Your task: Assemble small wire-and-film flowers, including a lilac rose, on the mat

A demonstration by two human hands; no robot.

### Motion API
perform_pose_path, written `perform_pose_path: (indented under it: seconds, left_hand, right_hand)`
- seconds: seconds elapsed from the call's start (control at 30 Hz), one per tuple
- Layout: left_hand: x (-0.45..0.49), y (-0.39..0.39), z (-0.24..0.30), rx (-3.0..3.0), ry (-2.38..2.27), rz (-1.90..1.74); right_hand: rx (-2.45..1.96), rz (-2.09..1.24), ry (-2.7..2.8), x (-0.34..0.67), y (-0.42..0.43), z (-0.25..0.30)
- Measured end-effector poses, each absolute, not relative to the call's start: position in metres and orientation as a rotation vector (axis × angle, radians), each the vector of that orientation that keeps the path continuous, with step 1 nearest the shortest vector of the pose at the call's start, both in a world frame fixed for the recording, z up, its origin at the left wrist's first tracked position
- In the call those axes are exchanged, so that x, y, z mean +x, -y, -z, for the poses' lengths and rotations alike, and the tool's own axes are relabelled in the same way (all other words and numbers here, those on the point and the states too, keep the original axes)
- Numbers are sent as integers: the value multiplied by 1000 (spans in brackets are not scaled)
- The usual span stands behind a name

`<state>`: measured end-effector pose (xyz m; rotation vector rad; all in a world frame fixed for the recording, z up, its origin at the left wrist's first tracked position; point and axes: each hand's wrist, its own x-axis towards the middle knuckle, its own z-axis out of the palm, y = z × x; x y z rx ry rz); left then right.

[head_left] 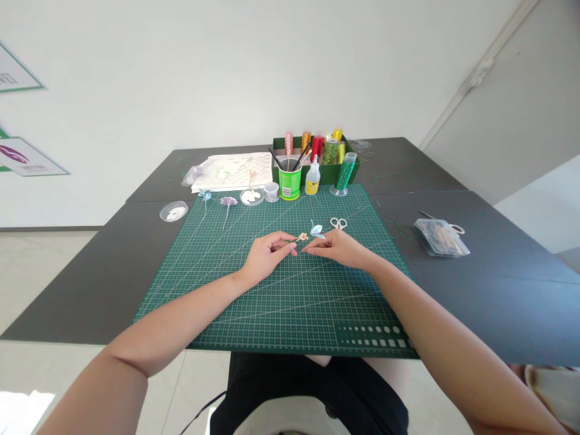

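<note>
My left hand (270,252) pinches a small peach-coloured flower (302,237) by its thin green stem, with the bloom pointing right. Just across from it, my right hand (338,248) has its thumb and fingers brought together near the bloom; whatever may be between them is too small to make out. A pale blue flower (316,229) shows right behind the right fingers, apparently lying on the green cutting mat (272,308). White-handled scissors (338,223) lie beyond the right hand, partly covered by it.
A light blue flower (205,194) and a purple flower (228,202) lie at the mat's far left. Along the back stand a green can (290,184) of brushes, a glue bottle (312,178), a green spool (346,172) and a box (326,174) of spools. A plastic case (440,237) sits at right.
</note>
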<state>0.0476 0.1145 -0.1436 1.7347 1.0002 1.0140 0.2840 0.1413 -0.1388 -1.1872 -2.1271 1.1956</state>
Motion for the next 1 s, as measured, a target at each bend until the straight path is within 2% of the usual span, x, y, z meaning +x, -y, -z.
perform_pose_path:
  seconds: [0.13,0.33,0.47,0.7,0.93,1.0]
  left_hand:
    - [49,-122,145,1484,-942,-983]
    - [47,-126,143,1211,-895,-873]
    - [46,-126,141,1175,-894,-862]
    - [46,-126,141,1173,-887,-865]
    - [48,-124,138,1160,-909,-878]
    - [48,-124,139,1154,-924,-911]
  right_hand:
    - [-1212,-1034,1907,284,-142,135]
    - [-1520,-507,1563,296,-153,137]
    - [-1479,-441,1559,296,-152,138]
    - [-1254,-717,1872,277,-136,135]
    - [-904,-1440,1733,261,-124,137]
    - [-971,-1461,1775,259,-119,135]
